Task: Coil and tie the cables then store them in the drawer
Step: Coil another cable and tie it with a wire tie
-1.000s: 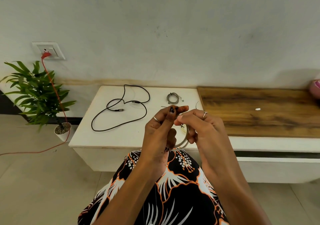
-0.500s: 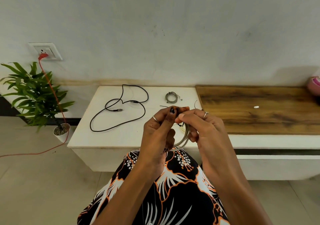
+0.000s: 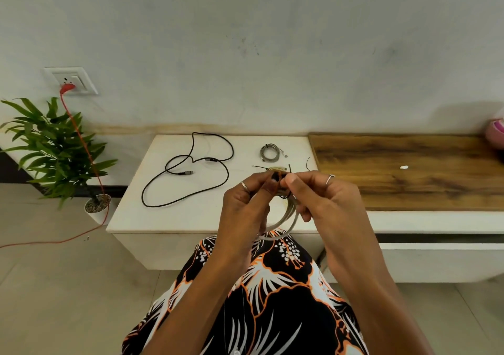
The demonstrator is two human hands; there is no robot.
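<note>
While the person sat in front of the low white cabinet point(image 3: 174, 218), both hands were raised together over the lap. The left hand point(image 3: 245, 207) and the right hand point(image 3: 324, 204) met fingertip to fingertip, each pinching the top of a coiled pale cable point(image 3: 286, 218) whose loops hung down between the palms. A thin dark tie point(image 3: 285, 197) sat at the pinch point, though how far it was wound I could not tell. Just beyond the fingertips, on the cabinet top, another pale coil point(image 3: 276, 168) peeked out with loose dark ties point(image 3: 257, 167) beside it. Further beyond lay a small grey coiled cable point(image 3: 270, 152), already bundled. Off past the left hand, a long black cable point(image 3: 191, 188) sprawled uncoiled across the white top. Past the right hand stretched a wooden top point(image 3: 409, 172) with a small white piece point(image 3: 404, 167) on it, and below that the dark gap of a drawer point(image 3: 436, 238) showed. Far out on the left-hand side stood a potted plant point(image 3: 54, 150), with a red cord point(image 3: 81, 142) running from a wall socket point(image 3: 72, 80) down to the floor.
</note>
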